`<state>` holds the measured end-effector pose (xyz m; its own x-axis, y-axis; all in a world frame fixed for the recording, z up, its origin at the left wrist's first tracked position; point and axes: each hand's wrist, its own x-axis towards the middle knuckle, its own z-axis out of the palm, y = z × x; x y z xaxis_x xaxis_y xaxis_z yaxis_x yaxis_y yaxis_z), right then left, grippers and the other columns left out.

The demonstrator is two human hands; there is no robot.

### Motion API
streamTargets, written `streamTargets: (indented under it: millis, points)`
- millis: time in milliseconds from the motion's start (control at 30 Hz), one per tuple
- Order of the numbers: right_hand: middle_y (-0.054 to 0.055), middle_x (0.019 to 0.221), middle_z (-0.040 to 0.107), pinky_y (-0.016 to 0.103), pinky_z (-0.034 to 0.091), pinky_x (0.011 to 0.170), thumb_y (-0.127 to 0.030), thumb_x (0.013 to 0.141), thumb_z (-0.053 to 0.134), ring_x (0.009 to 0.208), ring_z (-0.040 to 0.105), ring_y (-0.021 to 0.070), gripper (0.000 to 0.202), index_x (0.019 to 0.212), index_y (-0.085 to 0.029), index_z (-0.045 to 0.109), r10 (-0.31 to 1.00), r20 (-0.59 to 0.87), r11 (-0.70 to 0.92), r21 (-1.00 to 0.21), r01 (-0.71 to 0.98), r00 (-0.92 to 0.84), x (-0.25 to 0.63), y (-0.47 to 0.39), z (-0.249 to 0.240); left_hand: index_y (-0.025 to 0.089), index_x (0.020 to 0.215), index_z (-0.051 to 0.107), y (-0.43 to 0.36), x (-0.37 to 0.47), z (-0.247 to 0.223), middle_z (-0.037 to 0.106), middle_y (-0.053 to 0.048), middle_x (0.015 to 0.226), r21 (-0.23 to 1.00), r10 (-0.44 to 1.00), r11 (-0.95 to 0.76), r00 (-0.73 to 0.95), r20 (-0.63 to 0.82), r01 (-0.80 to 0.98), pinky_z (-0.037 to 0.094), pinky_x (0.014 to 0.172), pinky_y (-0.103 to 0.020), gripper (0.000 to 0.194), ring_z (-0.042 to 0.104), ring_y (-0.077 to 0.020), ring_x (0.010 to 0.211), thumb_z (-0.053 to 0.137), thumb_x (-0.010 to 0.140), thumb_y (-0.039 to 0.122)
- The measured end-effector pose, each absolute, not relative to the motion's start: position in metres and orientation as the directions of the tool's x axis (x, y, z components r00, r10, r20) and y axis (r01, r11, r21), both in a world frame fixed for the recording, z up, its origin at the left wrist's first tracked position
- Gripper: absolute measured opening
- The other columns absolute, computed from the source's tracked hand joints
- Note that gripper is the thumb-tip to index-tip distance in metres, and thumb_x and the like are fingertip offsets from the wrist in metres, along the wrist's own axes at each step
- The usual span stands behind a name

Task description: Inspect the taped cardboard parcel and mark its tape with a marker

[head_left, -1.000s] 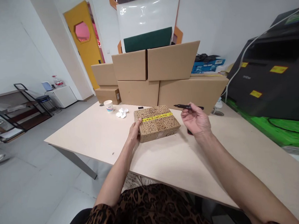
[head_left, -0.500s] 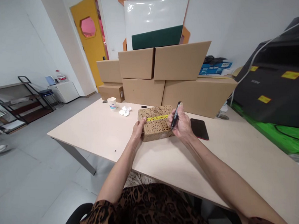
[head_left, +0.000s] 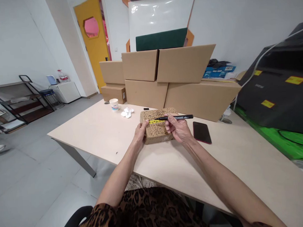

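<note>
Marker sits pinched in right hand, lying level over the small cardboard box, tip end pointing left above the yellow tape strip. Left hand grips the box's left end, fingers curled on its top edge. Box rests on the table, mid-depth. Black phone lies just right of it. Paper cup and crumpled tissue sit further back left.

Leopard-print garment in brown, tan and black spots — covers torso and upper arms, both forearms bare from above the elbow, no rings, watch or bracelets visible — wrists uncovered
</note>
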<state>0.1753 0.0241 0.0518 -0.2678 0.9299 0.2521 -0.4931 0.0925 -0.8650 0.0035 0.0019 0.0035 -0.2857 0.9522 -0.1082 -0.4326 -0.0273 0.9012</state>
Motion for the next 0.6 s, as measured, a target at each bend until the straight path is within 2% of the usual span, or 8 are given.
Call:
streamTargets:
  millis: [67, 133, 233, 333, 400, 600]
  points:
    - [-0.005, 0.058, 0.066, 0.017, 0.043, 0.035, -0.061, 0.061, 0.095, 0.043, 0.056, 0.0075, 0.054, 0.089, -0.02, 0.075, 0.938, 0.249, 0.118, -0.883, -0.454, -0.241, 0.174, 0.022, 0.051, 0.016, 0.1, 0.07, 0.002, 0.003, 0.005, 0.08, -0.014, 0.101, 0.902, 0.953, -0.024, -0.284, -0.11, -0.43, 0.06, 0.087, -0.037, 0.054, 0.077, -0.0295, 0.099, 0.088, 0.071, 0.058]
    - [-0.003, 0.059, 0.069, 0.021, 0.05, 0.042, -0.065, 0.061, 0.093, 0.045, 0.059, 0.0096, 0.056, 0.087, -0.02, 0.072, 0.937, 0.263, 0.152, -0.898, -0.413, -0.228, 0.173, 0.022, 0.05, 0.016, 0.099, 0.07, 0.001, 0.003, 0.006, 0.08, -0.013, 0.1, 0.91, 0.953, -0.016, -0.281, -0.111, -0.415, 0.059, 0.087, -0.037, 0.056, 0.076, -0.0298, 0.1, 0.089, 0.069, 0.06]
    - [-0.005, 0.061, 0.068, 0.024, 0.054, 0.051, -0.058, 0.06, 0.096, 0.05, 0.062, 0.0114, 0.052, 0.086, -0.023, 0.067, 0.926, 0.308, 0.213, -0.903, -0.373, -0.218, 0.173, 0.022, 0.049, 0.017, 0.096, 0.069, 0.002, 0.002, 0.006, 0.079, -0.012, 0.098, 0.922, 0.951, -0.01, -0.289, -0.112, -0.388, 0.058, 0.085, -0.036, 0.057, 0.076, -0.03, 0.1, 0.089, 0.067, 0.061]
    - [-0.009, 0.057, 0.063, 0.022, 0.048, 0.05, -0.047, 0.062, 0.094, 0.049, 0.057, 0.01, 0.047, 0.082, -0.025, 0.058, 0.911, 0.357, 0.267, -0.89, -0.369, -0.204, 0.172, 0.025, 0.048, 0.017, 0.096, 0.07, 0.001, 0.003, 0.007, 0.079, -0.012, 0.097, 0.923, 0.946, -0.014, -0.304, -0.112, -0.384, 0.058, 0.085, -0.036, 0.056, 0.075, -0.0298, 0.099, 0.089, 0.068, 0.061]
    - [-0.009, 0.055, 0.062, 0.021, 0.041, 0.045, -0.047, 0.065, 0.089, 0.045, 0.053, 0.0097, 0.043, 0.08, -0.026, 0.054, 0.909, 0.354, 0.259, -0.892, -0.371, -0.219, 0.172, 0.026, 0.047, 0.017, 0.097, 0.07, 0.001, 0.003, 0.008, 0.079, -0.012, 0.098, 0.919, 0.946, -0.01, -0.303, -0.119, -0.393, 0.058, 0.085, -0.036, 0.055, 0.076, -0.0296, 0.099, 0.088, 0.07, 0.061]
    - [-0.004, 0.06, 0.066, 0.021, 0.032, 0.04, -0.055, 0.072, 0.084, 0.041, 0.047, 0.008, 0.039, 0.086, -0.022, 0.067, 0.894, 0.35, 0.268, -0.919, -0.291, -0.281, 0.171, 0.029, 0.043, 0.018, 0.103, 0.069, -0.001, 0.005, 0.014, 0.08, -0.013, 0.101, 0.918, 0.942, 0.069, -0.278, -0.19, -0.391, 0.057, 0.079, -0.035, 0.054, 0.076, -0.0313, 0.099, 0.086, 0.074, 0.059]
